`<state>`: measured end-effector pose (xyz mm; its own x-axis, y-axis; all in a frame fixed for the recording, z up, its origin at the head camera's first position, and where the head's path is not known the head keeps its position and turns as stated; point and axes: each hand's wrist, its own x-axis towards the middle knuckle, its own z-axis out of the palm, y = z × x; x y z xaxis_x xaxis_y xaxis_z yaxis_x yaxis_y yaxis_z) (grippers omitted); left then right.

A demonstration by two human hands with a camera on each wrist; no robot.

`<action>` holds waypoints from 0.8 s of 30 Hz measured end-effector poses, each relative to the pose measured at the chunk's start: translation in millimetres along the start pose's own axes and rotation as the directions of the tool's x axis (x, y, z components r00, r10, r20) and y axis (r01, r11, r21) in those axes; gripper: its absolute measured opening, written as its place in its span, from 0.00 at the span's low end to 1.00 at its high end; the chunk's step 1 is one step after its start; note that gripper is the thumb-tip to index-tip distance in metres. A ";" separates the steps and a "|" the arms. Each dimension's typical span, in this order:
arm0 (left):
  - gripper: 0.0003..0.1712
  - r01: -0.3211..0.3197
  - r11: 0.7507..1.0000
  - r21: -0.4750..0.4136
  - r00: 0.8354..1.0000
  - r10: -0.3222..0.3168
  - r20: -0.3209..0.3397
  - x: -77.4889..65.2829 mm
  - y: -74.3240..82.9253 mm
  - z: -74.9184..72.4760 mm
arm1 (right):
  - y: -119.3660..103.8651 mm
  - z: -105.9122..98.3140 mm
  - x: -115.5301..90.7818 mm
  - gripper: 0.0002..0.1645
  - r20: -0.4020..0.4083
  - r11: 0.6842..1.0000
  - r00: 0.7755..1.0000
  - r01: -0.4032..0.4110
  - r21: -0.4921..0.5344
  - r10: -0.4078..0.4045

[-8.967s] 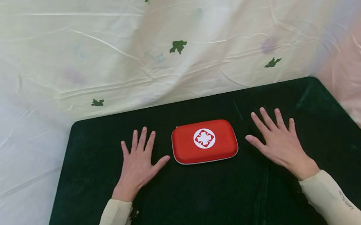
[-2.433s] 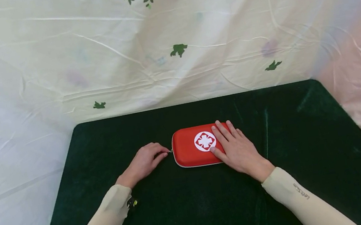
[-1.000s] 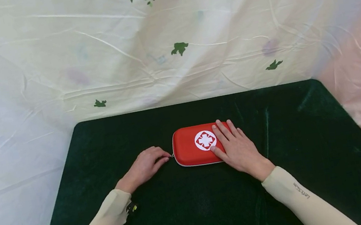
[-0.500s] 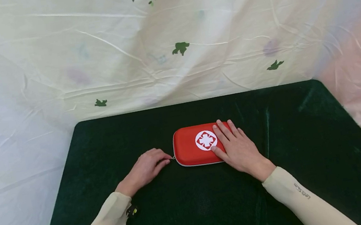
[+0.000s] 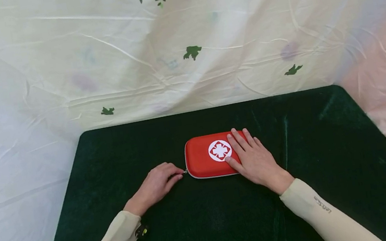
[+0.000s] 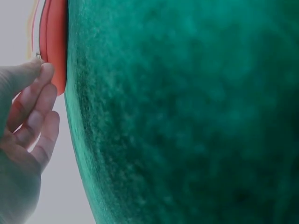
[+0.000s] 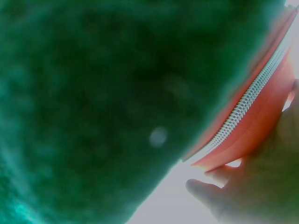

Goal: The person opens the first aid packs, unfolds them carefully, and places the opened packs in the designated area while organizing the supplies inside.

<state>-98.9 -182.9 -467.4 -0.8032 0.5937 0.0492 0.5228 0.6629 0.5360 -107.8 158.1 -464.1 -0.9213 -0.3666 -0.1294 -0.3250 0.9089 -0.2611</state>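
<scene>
One red case (image 5: pixel 197 159) lies near centre frame, its zipper pull (image 5: pixel 185 171) pinched by the left hand (image 5: pixel 155 185), the right hand (image 5: pixel 257 163) flat on top; insufficient hold-down pressure could let an off-line tug skid it.

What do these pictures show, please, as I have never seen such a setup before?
There is no machine here: a person works bare-handed. The wide picture comes from a camera worn on the head, looking down; the two close ones come from cameras on the left and right wrists. On the dark green surface lies a red case with a white cross emblem. The left hand pinches the zipper pull; the right hand rests on the case's right end.
</scene>
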 end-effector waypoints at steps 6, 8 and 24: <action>0.11 0.011 1.000 -0.004 1.000 -0.011 -0.004 -1.3 2.8 1.2 | -0.4 -1.2 0.2 0.52 -0.001 1.000 1.000 -0.003 -0.005 0.003; 0.11 0.015 1.000 -0.004 1.000 -0.016 -0.006 -1.9 3.8 1.8 | -0.5 -1.3 0.3 0.52 0.000 1.000 1.000 -0.002 -0.005 0.002; 0.11 0.002 1.000 0.010 1.000 -0.002 -0.004 -7.9 12.5 8.5 | 0.7 0.1 0.1 0.52 0.007 1.000 1.000 0.004 0.000 -0.004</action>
<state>-83.6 -175.5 -468.3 -0.8054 0.5905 0.0512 0.5239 0.6688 0.5275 -108.1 158.7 -464.3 -0.9185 -0.3719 -0.1346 -0.3290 0.9073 -0.2619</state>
